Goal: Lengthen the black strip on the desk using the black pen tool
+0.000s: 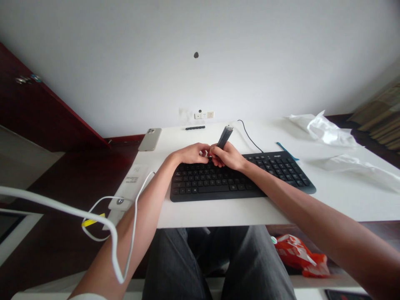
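My right hand (227, 156) is closed around a dark grey stick-shaped tool (225, 136), which stands tilted with its thick end up. The tool's lower end is hidden by my fingers. Just left of it, my left hand (194, 154) rests over the top rows of a black keyboard (215, 188). Its thumb and forefinger curve toward each other and meet near my right fingertips; whatever lies between them is too small to make out. The keyboard lies flat near the table's front edge, with a black cable (250, 136) leading off its back.
A phone (150, 139) lies at the table's back left, and a black bumpy strip (195, 128) near the wall. A white box (133, 183) and white cable (114, 237) are by my left arm. White plastic bags (328, 131) and a thin blue strip (286, 150) lie right.
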Motion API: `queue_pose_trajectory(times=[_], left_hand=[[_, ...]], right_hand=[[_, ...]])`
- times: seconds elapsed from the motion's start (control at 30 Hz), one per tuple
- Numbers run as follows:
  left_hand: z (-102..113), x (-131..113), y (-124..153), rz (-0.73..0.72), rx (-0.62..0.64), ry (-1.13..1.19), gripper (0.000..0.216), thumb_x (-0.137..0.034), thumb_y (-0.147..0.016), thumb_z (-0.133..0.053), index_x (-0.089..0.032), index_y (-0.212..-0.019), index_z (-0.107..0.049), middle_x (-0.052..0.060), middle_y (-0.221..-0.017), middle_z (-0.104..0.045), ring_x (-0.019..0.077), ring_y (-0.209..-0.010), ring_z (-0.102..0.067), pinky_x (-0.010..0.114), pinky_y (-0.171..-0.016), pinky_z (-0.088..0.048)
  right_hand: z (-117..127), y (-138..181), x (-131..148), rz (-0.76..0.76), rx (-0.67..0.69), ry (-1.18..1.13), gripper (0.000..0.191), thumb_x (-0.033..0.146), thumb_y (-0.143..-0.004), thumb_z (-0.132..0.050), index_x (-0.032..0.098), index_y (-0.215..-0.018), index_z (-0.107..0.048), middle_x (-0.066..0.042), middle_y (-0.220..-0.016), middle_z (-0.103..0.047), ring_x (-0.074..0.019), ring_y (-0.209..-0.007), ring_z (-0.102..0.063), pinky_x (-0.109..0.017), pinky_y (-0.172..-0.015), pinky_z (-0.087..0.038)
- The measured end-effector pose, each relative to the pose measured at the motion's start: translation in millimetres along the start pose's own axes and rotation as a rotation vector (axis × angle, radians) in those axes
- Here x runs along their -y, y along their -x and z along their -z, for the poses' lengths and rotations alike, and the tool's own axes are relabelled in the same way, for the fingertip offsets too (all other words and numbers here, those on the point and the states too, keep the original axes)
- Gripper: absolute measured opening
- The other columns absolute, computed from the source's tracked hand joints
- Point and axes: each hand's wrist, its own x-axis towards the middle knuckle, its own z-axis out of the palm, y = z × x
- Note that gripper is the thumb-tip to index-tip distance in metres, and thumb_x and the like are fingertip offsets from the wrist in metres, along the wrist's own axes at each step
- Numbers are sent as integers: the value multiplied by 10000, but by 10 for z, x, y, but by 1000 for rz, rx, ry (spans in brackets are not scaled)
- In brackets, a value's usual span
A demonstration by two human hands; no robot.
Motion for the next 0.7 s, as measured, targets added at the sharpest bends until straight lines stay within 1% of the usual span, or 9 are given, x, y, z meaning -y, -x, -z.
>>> queue_pose_trajectory(times=[0.07, 0.13, 0.17, 0.23, 0.3, 0.4, 0.57, 0.63, 0.7], left_hand=[[-21, -40, 3, -22, 39, 38, 325, -164, -813, -705, -184, -1133, -653, 58, -1055, -757, 196, -1011, -685, 354, -911, -483], [-65, -90, -5, -34, 57, 87, 384, -210, -812, -748, -191, -1171, -613, 57, -1059, -755, 195, -1029, -692, 377, -956, -485], [-96, -111, -16, -31, 48, 93, 387, -248, -807, -774, -190, -1152, -609, 53, -1039, -755, 196, -1011, -697, 383, -958, -490], [-170, -137, -49, -4, 0, 51, 349, -323, -780, -820, -182, -1038, -632, 45, -970, -750, 199, -937, -703, 377, -907, -510], [-244, -138, -92, 48, -54, -35, 319, -390, -749, -846, -178, -880, -647, 36, -887, -736, 202, -853, -695, 357, -808, -518], [-321, -124, -139, 126, -112, -125, 368, -471, -706, -867, -186, -748, -639, 18, -806, -716, 201, -779, -676, 336, -706, -494], [-353, -138, -141, 189, -168, -187, 433, -541, -646, -888, -201, -740, -638, 7, -777, -703, 202, -739, -655, 324, -648, -458], [-357, -144, -136, 201, -177, -195, 435, -559, -650, -877, -202, -738, -644, 13, -773, -704, 206, -733, -651, 324, -646, -454], [-363, -140, -140, 199, -176, -213, 406, -565, -688, -848, -207, -759, -669, 19, -798, -714, 211, -748, -653, 322, -659, -452]], right_hand=[[0, -1, 3, -1, -4, 18, 315, 266, -892, -492, 180, -596, -556, -17, -513, -596, -107, -434, -510, -234, -452, -418], [0, -3, -3, 0, -8, 30, 333, 266, -887, -497, 178, -570, -550, -23, -500, -592, -110, -437, -515, -239, -467, -422], [0, -5, -9, 1, -14, 33, 334, 266, -883, -500, 179, -564, -547, -24, -494, -589, -112, -440, -519, -240, -475, -426], [0, -7, -26, 1, -27, 36, 313, 263, -875, -507, 180, -576, -549, -17, -490, -585, -116, -447, -525, -241, -484, -429], [1, -8, -41, -1, -36, 36, 284, 261, -869, -508, 182, -599, -550, -7, -492, -579, -116, -447, -519, -239, -477, -420], [2, -3, -47, 0, -34, 32, 267, 258, -869, -499, 185, -616, -547, 1, -497, -573, -109, -446, -501, -235, -470, -403], [-2, 19, -13, 24, -18, 20, 258, 249, -872, -493, 188, -627, -548, 7, -518, -570, -107, -476, -495, -233, -492, -406], [-5, 24, 7, 37, -17, 22, 255, 241, -866, -503, 189, -620, -544, 5, -525, -569, -108, -491, -497, -236, -502, -407], [-6, 20, 26, 57, -32, -8, 254, 233, -859, -503, 194, -610, -533, 4, -526, -560, -110, -495, -490, -238, -493, -394]])
